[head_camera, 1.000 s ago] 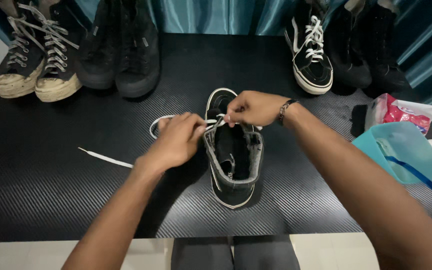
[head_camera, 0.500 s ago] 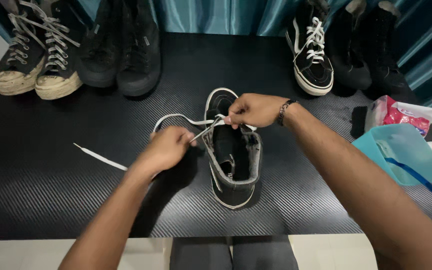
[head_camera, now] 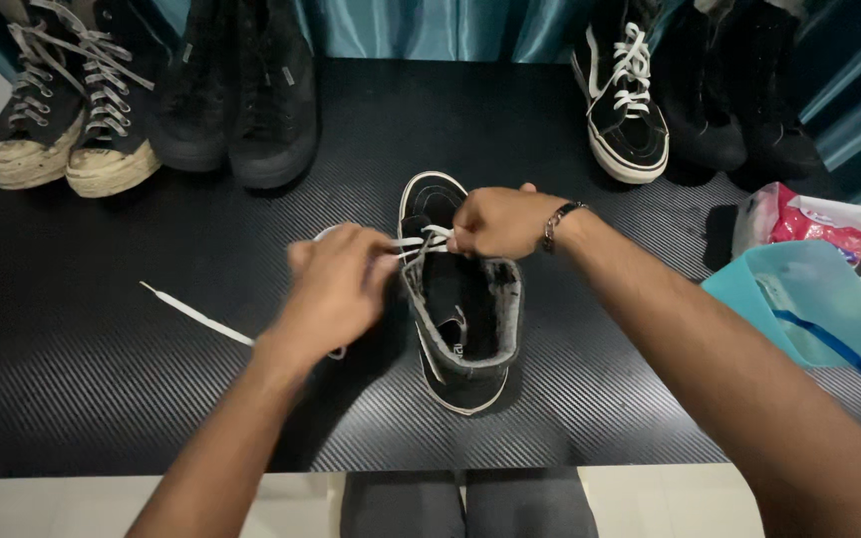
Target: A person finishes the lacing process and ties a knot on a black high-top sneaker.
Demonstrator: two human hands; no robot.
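head view: black high-top canvas sneaker [head_camera: 465,329] sits mid black textured table [head_camera: 102,399]. left hand [head_camera: 336,289] pinched closed on flat white shoelace [head_camera: 196,317], right hand [head_camera: 495,221] pinched closed on lace at the eyelets.

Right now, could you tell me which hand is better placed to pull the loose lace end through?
Probably the left hand: its grip is on the white lace trailing leftward, while the right hand steadies the black shoe.
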